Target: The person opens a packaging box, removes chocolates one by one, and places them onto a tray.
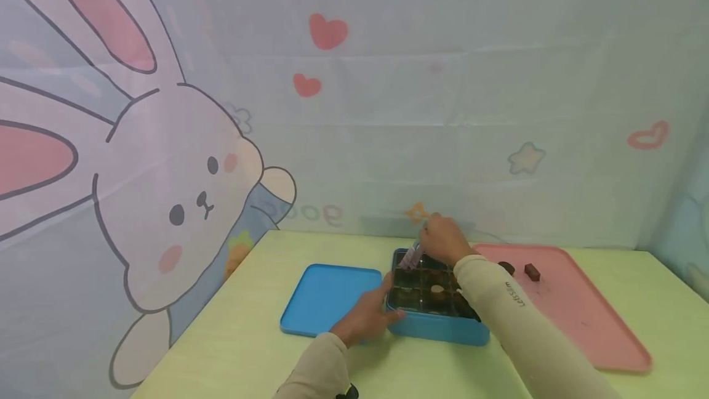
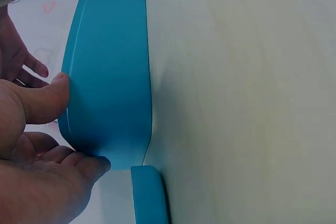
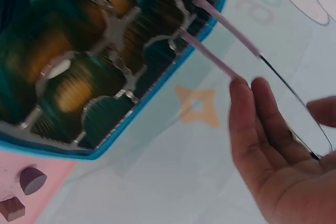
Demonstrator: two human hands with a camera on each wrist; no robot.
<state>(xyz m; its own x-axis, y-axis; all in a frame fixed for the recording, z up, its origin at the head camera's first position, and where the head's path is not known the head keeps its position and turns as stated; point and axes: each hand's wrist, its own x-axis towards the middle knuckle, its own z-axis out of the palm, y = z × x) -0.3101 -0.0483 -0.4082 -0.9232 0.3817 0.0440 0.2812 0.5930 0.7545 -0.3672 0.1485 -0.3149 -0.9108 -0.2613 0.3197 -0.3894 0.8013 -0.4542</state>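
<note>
My right hand [image 1: 443, 239] holds tongs [image 1: 411, 257] with pinkish-purple tips, over the back left corner of a blue box [image 1: 437, 328]. In the right wrist view the tong arms [image 3: 228, 24] stand apart and their tips reach into a corner compartment; whether anything lies between them I cannot tell. The box has a dark divided insert, and one compartment holds a piece with a pale top [image 1: 437, 289]. My left hand [image 1: 368, 316] grips the box's front left corner, the thumb [image 2: 55, 95] at the rim and the other fingers [image 2: 92, 166] against the side.
Left of the box lies a flat blue lid [image 1: 332, 297]. A pink tray [image 1: 587, 319] sits to the right, carrying a round brown piece [image 1: 506, 268], a brown block [image 1: 532, 272] and dark crumbs. Behind the pale yellow table [image 1: 221, 350] hangs a printed cloth [image 1: 415, 109].
</note>
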